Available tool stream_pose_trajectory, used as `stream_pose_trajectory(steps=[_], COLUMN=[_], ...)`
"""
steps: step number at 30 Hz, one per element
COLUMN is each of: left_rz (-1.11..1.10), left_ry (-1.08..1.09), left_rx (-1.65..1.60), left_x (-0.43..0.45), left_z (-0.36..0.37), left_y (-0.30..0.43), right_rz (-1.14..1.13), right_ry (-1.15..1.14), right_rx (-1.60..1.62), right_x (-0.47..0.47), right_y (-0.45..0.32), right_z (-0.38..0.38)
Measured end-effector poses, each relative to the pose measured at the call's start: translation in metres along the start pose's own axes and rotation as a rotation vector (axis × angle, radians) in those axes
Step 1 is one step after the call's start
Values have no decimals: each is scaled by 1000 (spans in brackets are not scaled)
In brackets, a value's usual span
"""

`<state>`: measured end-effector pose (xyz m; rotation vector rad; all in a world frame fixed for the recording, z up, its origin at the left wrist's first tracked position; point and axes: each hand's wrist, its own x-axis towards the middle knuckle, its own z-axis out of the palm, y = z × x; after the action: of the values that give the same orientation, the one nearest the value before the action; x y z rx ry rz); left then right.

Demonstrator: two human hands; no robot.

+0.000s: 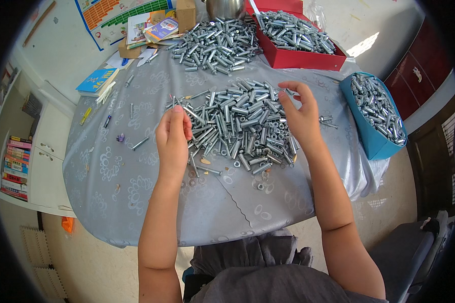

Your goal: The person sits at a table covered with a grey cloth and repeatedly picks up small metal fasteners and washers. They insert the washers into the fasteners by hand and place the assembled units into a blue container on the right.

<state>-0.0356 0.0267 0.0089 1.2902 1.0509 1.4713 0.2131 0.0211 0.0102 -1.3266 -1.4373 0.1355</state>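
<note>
A loose heap of metal expansion-anchor sleeves, bolts and nuts [246, 110] lies on the table before me. My left hand [172, 128] is at the heap's left edge, its fingers curled and the thumb pressed on them. A slim metal bolt [173, 100] juts up past the thumb tip, held there. Over the heap's upper right side is my right hand [301, 110], index finger and thumb bent towards each other. A bit of metal shows behind those fingers; whether it is gripped cannot be told. Loose washers [192, 181] and a nut [260, 186] lie nearer me.
A second heap of anchors [220, 45] lies at the back. Beside it a red box [307, 60] is full of anchors, as is a blue bin [383, 147] at right. Books [96, 81] and a yellow marker [85, 116] are at left. Grey patterned cloth [136, 212] covers the table.
</note>
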Motion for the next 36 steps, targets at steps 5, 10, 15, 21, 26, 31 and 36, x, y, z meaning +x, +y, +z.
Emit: stream_pose_trajectory(steps=[5, 10, 15, 21, 26, 31, 36], left_rz=[-38, -65, -55, 559, 538, 576, 574], left_ry=[8, 18, 23, -183, -370, -411, -289], left_rx=[28, 28, 39, 749, 818, 870, 777], left_x=[-1, -1, -3, -25, -35, -39, -36], left_z=[2, 2, 6, 25, 34, 38, 38], left_y=[2, -3, 0, -9, -13, -22, -24], right_rz=[-7, 99, 193, -71, -262, -269, -378], right_ry=[-15, -20, -85, -414, -733, -744, -638], right_rx=[3, 113, 181, -93, -197, -271, -224], right_x=[0, 1, 3, -4, -16, -21, -20], right_y=[-2, 3, 3, -9, -13, -16, -20], right_z=[0, -2, -5, -11, -9, -6, -2])
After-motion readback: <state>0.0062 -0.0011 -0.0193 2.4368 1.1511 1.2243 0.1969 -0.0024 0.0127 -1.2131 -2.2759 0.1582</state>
